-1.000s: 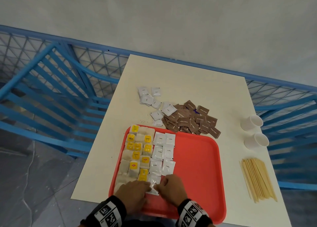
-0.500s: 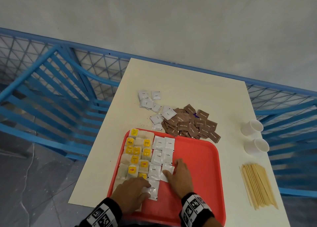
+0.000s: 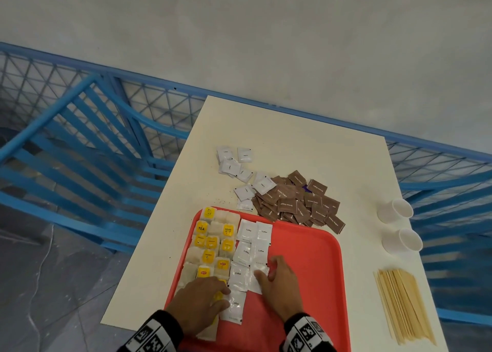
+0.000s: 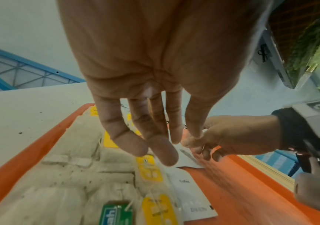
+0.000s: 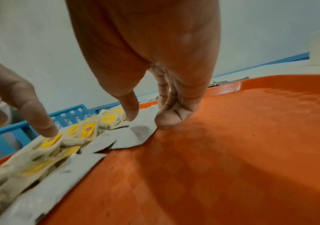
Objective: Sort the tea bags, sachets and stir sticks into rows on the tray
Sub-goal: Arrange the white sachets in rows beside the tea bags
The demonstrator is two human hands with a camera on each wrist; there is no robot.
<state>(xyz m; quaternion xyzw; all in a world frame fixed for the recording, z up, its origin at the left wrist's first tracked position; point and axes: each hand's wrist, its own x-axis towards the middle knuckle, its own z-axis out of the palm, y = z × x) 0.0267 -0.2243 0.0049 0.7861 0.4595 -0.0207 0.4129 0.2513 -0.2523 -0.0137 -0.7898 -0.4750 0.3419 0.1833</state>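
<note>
A red tray (image 3: 306, 266) lies at the table's near edge. Yellow-tagged tea bags (image 3: 213, 245) fill its left columns, and white coffee sachets (image 3: 253, 241) form a double column beside them. My left hand (image 3: 223, 295) rests with straight fingers (image 4: 155, 146) over the nearest tea bags, its fingertips at the edge of the lowest sachet (image 3: 234, 309). My right hand (image 3: 262, 271) touches a white sachet (image 3: 257, 285). In the right wrist view its thumb (image 5: 130, 115) presses on that sachet (image 5: 136, 134), and the fingertips (image 5: 168, 120) sit at its right edge.
Loose white sachets (image 3: 237, 165) and a pile of brown sachets (image 3: 300, 202) lie on the table beyond the tray. Wooden stir sticks (image 3: 402, 306) lie to the right, past two white paper cups (image 3: 395, 210). Blue railings border the table's left and far sides.
My right hand has moved forward from the tray's near edge to the sachet higher in the right column. The left hand stays on the nearest tea bags.
</note>
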